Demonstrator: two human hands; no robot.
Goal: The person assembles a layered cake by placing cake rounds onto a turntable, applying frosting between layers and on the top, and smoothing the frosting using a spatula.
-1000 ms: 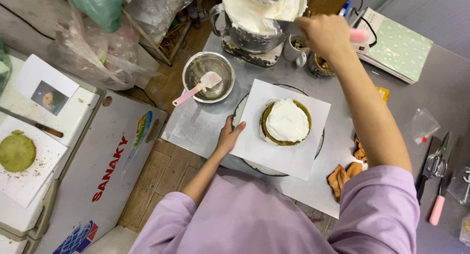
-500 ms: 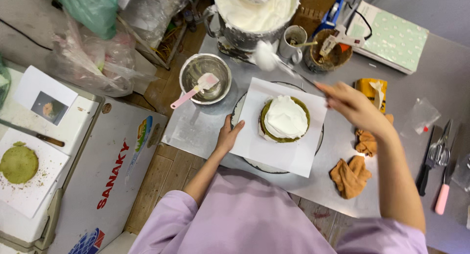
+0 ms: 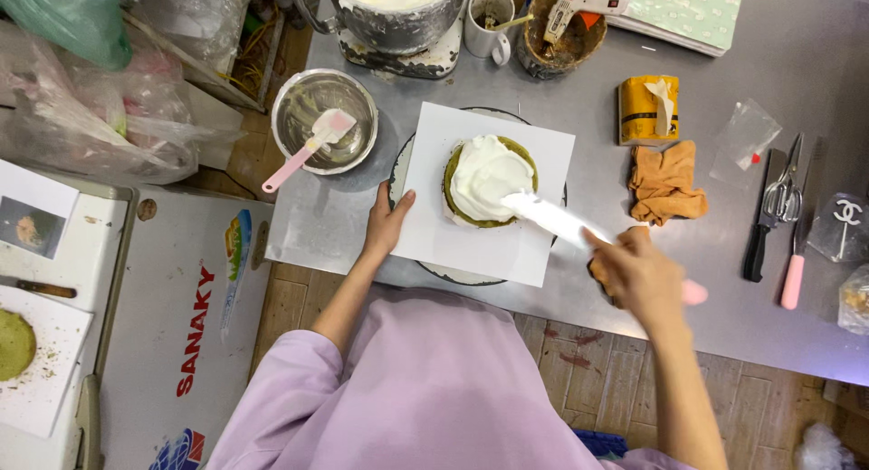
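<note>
Your right hand [image 3: 641, 275] is wrapped around a pink-handled palette knife [image 3: 557, 222] — blade tip touching the white cream on the green cake [image 3: 489, 182]. The cake sits on a white paper square [image 3: 462, 244] over the turntable [image 3: 405, 153]. Your left hand [image 3: 387, 225] lies flat, fingers loosely spread, on the paper's left edge — gripping nothing.

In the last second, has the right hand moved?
Yes. The right hand came down from beside the cream bowl to the table's near edge, right of the cake.
</note>
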